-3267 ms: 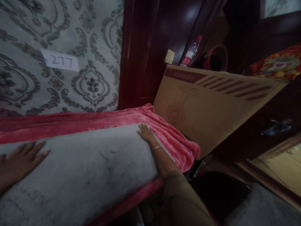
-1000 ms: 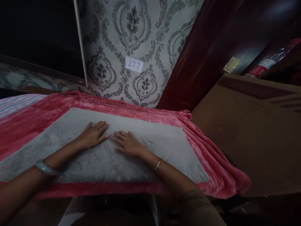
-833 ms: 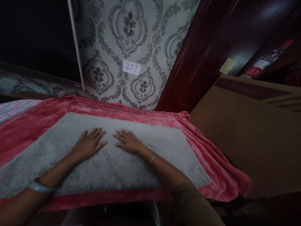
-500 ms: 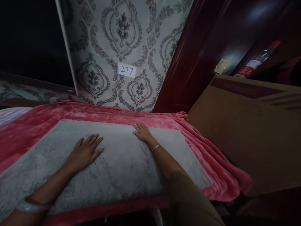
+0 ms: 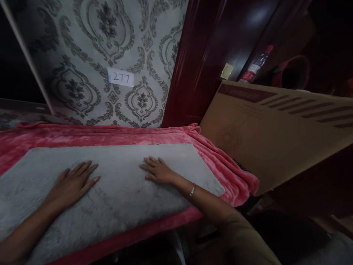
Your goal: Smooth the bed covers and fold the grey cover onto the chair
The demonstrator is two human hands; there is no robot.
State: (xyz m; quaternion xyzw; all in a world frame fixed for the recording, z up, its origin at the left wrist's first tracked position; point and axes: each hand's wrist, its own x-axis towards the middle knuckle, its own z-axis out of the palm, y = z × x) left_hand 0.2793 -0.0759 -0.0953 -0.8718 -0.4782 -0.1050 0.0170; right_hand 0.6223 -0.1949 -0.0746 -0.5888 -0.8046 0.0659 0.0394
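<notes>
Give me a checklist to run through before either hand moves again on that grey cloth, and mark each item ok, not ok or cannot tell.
1. Left hand open, fingers spread over the cloth: ok.
2. Right hand open, fingers spread, apart from the left: ok.
3. Grey cloth spread out, with no large fold in the part that shows: ok.
4. Pink cover smooth at its right end: not ok, it is bunched in folds there.
5. Pink cover apart from the cardboard box: cannot tell, the two overlap in this view.
6. Grey cloth lying straight at its left end: cannot tell, it runs out of the picture.
</notes>
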